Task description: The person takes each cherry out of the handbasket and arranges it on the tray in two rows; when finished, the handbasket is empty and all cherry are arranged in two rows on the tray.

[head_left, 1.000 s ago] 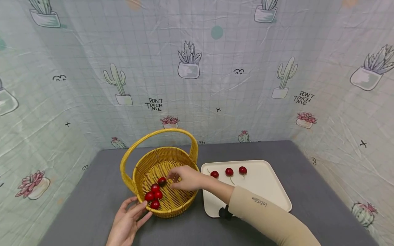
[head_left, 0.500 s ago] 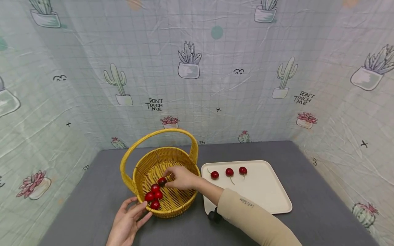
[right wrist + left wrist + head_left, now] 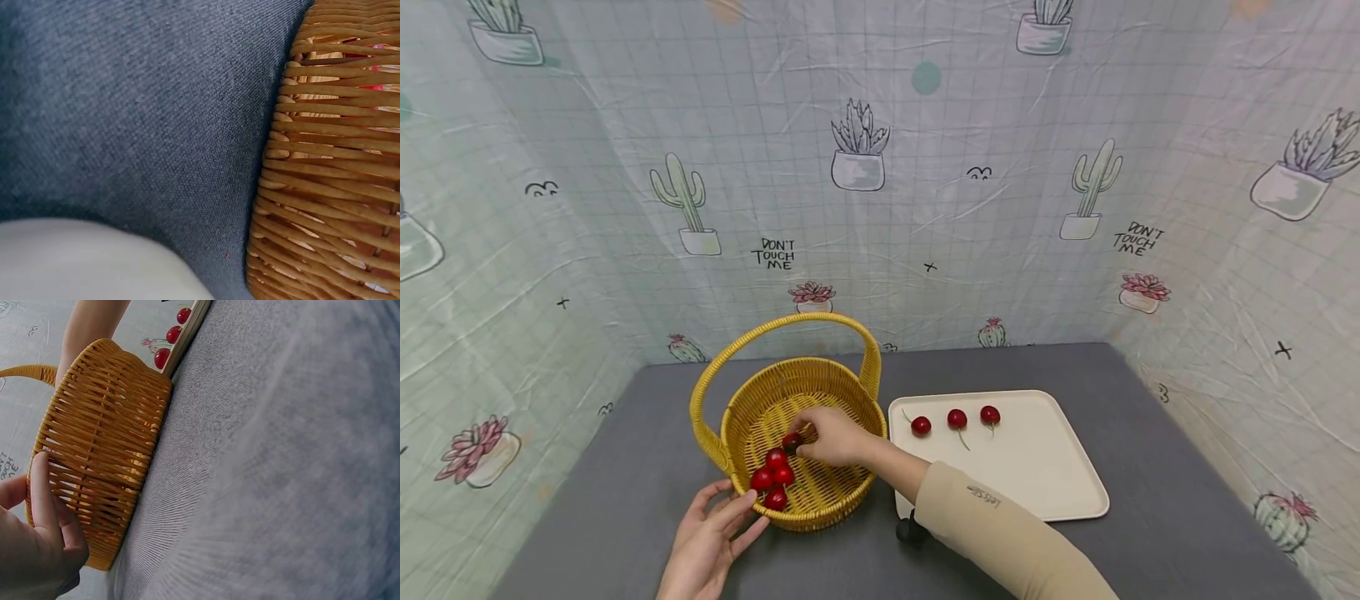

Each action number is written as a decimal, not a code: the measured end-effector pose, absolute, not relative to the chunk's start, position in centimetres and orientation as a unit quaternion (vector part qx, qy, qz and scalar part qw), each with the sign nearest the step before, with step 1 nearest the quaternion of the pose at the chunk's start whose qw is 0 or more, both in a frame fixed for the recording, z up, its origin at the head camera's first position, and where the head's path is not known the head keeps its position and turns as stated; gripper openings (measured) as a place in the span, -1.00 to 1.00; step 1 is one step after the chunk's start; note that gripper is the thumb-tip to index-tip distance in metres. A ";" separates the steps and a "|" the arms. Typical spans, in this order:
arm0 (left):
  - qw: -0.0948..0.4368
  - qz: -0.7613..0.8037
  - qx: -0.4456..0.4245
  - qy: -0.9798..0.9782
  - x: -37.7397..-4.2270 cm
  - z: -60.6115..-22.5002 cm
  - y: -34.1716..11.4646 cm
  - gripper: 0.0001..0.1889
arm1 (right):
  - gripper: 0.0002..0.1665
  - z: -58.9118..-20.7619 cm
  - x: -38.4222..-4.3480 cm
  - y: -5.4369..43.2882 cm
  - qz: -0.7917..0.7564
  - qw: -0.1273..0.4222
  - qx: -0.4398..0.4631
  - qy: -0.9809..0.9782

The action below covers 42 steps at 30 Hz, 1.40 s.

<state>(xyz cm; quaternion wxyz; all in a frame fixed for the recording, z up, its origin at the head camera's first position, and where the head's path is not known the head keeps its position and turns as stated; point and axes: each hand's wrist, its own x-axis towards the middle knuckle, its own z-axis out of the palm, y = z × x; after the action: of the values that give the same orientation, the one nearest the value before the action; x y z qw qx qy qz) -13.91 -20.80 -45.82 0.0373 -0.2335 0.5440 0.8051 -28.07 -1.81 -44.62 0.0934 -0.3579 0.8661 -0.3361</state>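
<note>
A round yellow wicker basket point(image 3: 816, 523) with a tall arched handle stands on the grey table. Inside, toward its left, lie several red cherries point(image 3: 776, 458). My right hand point(image 3: 831, 437) reaches over the basket's right rim and pinches a darker cherry point(image 3: 791, 442) between thumb and fingers, low in the basket beside the others. At the near left rim, my left hand point(image 3: 700, 537) grips the basket's edge; the left wrist view shows the fingers point(image 3: 44, 494) against the outer weave. In the right wrist view the basket wall point(image 3: 337, 162) hides my right hand.
Right of the basket lies a cream tray point(image 3: 1052, 467) with three stemmed cherries point(image 3: 957, 419) near its far edge. My right sleeve point(image 3: 992, 521) crosses its near left corner, beside a black wrist-worn item point(image 3: 912, 531). A cactus-print curtain point(image 3: 925, 208) surrounds the grey table.
My right hand has moved left and closed its fingertips on the darker cherry. My left hand and the basket stay where they were.
</note>
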 end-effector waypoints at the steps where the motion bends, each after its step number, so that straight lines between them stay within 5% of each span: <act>1: 0.037 0.805 -0.234 0.544 -13.9 -45.8 -20.8 -0.53 | -0.70 -44.6 -28.1 -1.9 -0.334 0.091 -0.356 0.868; 42: 0.036 0.809 -0.232 0.539 -13.9 -45.9 -20.9 -0.56 | -0.74 -45.1 -28.4 -2.7 -0.248 0.067 -0.404 0.878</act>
<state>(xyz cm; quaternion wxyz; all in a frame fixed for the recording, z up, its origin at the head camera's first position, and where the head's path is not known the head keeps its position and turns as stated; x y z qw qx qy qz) -13.88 -20.91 -45.88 0.0360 -0.2324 0.5394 0.8086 -28.40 -2.72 -45.06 0.0666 -0.4041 0.8778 -0.2483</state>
